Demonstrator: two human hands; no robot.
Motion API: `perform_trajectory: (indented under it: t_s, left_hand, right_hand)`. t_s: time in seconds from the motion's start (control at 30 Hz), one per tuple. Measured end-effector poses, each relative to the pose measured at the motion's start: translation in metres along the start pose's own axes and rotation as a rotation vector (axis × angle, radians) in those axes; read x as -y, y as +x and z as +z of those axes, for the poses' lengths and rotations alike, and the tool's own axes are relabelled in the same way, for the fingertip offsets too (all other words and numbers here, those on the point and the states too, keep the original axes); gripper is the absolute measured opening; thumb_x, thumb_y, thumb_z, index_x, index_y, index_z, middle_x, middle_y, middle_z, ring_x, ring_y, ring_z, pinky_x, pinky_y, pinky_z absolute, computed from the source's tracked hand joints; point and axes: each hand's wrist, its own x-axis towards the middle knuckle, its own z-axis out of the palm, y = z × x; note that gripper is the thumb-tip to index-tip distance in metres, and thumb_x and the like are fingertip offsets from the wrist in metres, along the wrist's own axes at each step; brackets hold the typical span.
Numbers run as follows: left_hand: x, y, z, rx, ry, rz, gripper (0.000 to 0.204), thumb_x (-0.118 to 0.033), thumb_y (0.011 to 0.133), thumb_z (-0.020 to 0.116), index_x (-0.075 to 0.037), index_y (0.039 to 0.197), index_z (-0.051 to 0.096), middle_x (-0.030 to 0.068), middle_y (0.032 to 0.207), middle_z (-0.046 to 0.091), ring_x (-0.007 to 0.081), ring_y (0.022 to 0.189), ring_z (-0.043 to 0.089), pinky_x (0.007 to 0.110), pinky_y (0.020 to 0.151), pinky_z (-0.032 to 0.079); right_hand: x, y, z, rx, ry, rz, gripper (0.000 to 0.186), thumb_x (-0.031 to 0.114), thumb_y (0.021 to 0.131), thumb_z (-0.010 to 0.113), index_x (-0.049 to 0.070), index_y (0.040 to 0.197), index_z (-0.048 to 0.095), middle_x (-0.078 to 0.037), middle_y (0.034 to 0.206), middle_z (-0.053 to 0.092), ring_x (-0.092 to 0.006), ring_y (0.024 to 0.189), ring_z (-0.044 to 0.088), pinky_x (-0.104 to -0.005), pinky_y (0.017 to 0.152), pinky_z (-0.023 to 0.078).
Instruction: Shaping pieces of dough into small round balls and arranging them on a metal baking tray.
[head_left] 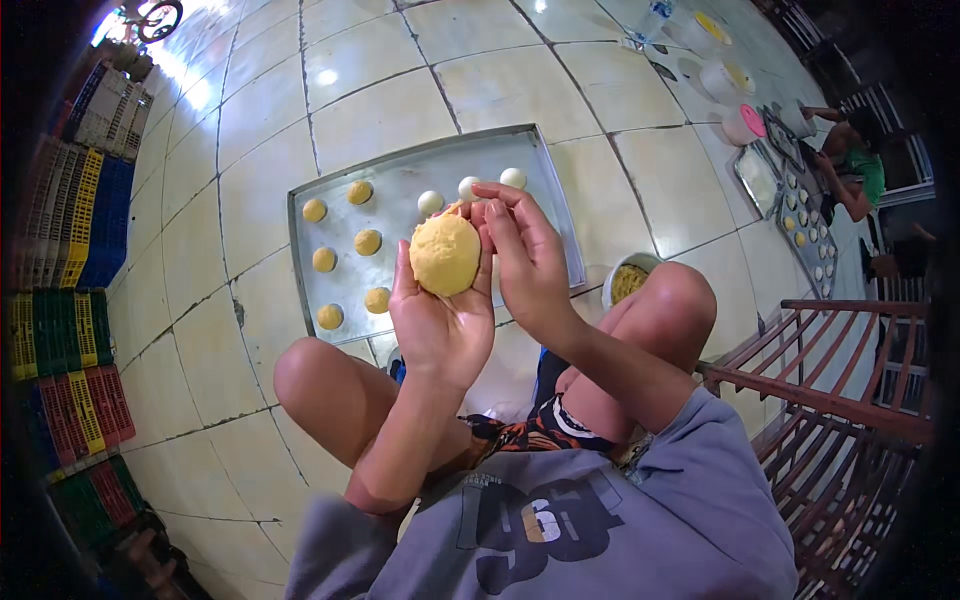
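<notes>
A large ball of yellow dough (446, 255) rests in my left hand (440, 325), whose fingers cup it from below and behind. Its surface looks rough, with a ragged bit at the far edge. My right hand (535, 265) is close against the dough's right side, its fingers partly bent and apart, near my left fingertips. Whether it touches the dough is hard to see. Beneath both hands lies a metal baking tray (400, 165). Several small yellow dough balls (367, 242) sit on its left half, and white balls (513, 178) line its far right part.
A bowl of yellowish-brown mixture (628, 284) stands beside my right knee. Stacked plastic crates (95, 220) line the left. At right are a wooden slatted bench (820, 385), a pink tub (742, 124), and another person (858, 165) beside a tray of balls (806, 225).
</notes>
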Motion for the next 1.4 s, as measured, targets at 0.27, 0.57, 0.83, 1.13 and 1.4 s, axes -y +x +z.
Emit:
perform_trajectory:
  t_s: [0.27,0.57,0.83,1.13,1.4]
  left_hand:
    - [-0.002,-0.002,-0.005,0.076,0.081,0.003,0.043,-0.034,0.104,0.036,0.000,0.128,0.049,0.0117,0.126,0.058,0.0221,0.113,0.059,0.035,0.100,0.048]
    - [0.003,-0.008,0.006,0.101,0.398,0.029,0.050,-0.035,0.102,0.039,0.005,0.130,0.048,0.0182,0.129,0.056,0.0264,0.115,0.059,0.034,0.096,0.050]
    - [0.003,-0.006,0.007,0.168,0.422,-0.084,0.050,-0.033,0.103,0.037,0.006,0.134,0.043,0.0216,0.131,0.053,0.0311,0.110,0.061,0.038,0.092,0.052]
    - [0.000,-0.004,0.007,0.148,0.331,-0.098,0.051,-0.035,0.102,0.038,0.003,0.137,0.039,0.0223,0.134,0.050,0.0339,0.112,0.060,0.039,0.094,0.052]
    - [-0.008,-0.004,0.010,0.131,0.375,-0.063,0.054,-0.033,0.101,0.040,0.003,0.141,0.035,0.0265,0.137,0.046,0.0321,0.113,0.059,0.035,0.089,0.054]
  right_hand:
    - [0.001,-0.005,0.000,0.051,-0.114,0.016,0.029,0.015,0.100,0.049,0.001,0.125,0.052,-0.009,0.107,0.063,-0.0120,0.094,0.058,-0.0227,0.080,0.046]
    - [0.033,0.012,-0.024,0.253,0.017,0.029,0.032,0.016,0.094,0.060,0.001,0.122,0.055,-0.011,0.097,0.066,-0.0117,0.089,0.061,-0.0223,0.075,0.050]
    - [0.042,0.025,-0.037,0.160,0.069,0.181,0.022,0.012,0.095,0.057,0.000,0.113,0.062,-0.014,0.099,0.068,-0.0133,0.085,0.063,-0.0232,0.073,0.052]
    - [0.047,0.032,-0.053,0.250,-0.124,0.194,0.026,0.013,0.095,0.057,-0.002,0.116,0.061,-0.015,0.106,0.067,-0.0157,0.091,0.064,-0.0252,0.079,0.052]
    - [0.037,0.042,-0.056,0.217,-0.082,0.227,0.025,0.007,0.090,0.064,-0.005,0.112,0.062,-0.013,0.102,0.068,-0.0149,0.091,0.064,-0.0239,0.078,0.053]
